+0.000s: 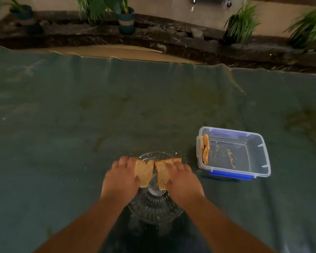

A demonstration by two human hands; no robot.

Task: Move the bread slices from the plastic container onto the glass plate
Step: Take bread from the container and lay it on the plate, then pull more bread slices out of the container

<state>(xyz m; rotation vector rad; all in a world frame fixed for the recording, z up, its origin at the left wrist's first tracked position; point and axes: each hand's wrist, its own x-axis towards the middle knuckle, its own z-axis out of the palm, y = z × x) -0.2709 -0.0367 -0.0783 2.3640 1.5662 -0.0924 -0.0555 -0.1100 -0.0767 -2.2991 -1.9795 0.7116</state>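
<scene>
Bread slices are lying over the far half of the glass plate (154, 207), two of them side by side and almost touching at their inner edges. The left hand (119, 177) is resting on the left slice (144, 173), fingers spread and pressing its outer edge rather than pinching it. The right hand (181, 179) is lying flat on the right slice (161, 170) in the same way, its fingers fanned across the bread. The right slice's far corner is reaching past the plate's rim. The near half of the plate is showing bare, ribbed glass.

Crumbs (176, 153) are sitting on the cloth just beyond the plate. To the right, apart from the plate, one clear plastic container (259, 154) with blue clips is standing open; bread (205, 148) is leaning upright against its left wall, how many pieces I cannot tell, and crumbs are scattered over its floor. The grey-green cloth (80, 115) is stretching wide and open to the left and far side, ending in a wavy far edge. Beyond it four potted plants are standing along a dark ledge (171, 41).
</scene>
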